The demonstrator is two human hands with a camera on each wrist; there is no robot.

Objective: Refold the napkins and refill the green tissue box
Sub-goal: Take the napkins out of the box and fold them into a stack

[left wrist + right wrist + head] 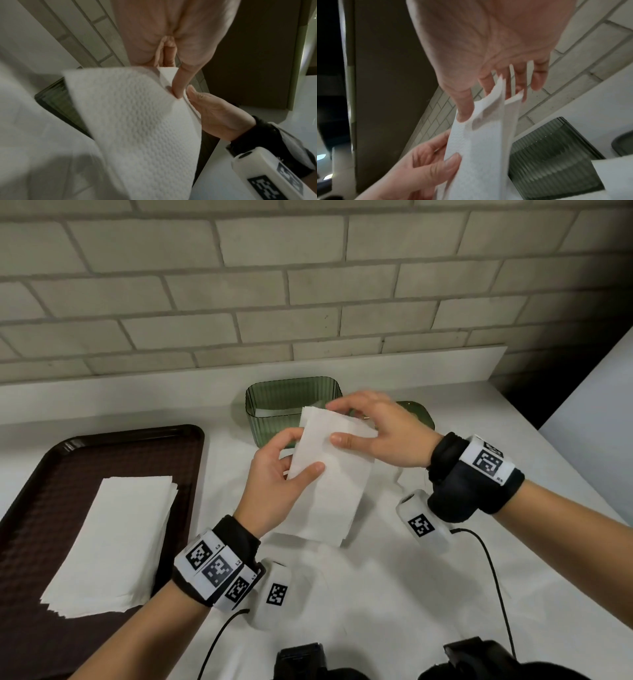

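A white folded napkin (330, 474) is held above the counter between both hands. My left hand (277, 477) pinches its left edge, thumb on top and fingers behind. My right hand (373, 436) pinches its upper right part, thumb on the face and fingers at the top edge. Just behind it stands the ribbed green tissue box (274, 405), open at the top with something white inside. Its green lid (419, 414) lies to the right, mostly hidden by my right hand. In the wrist views the napkin (137, 121) (479, 148) hangs in front of the box (556, 155).
A dark brown tray (51, 474) at the left carries a stack of flat white napkins (116, 542). More loose napkin sheets (342, 577) lie on the white counter under my hands. A brick wall (308, 285) runs behind; the counter's edge (582, 484) falls away at the right.
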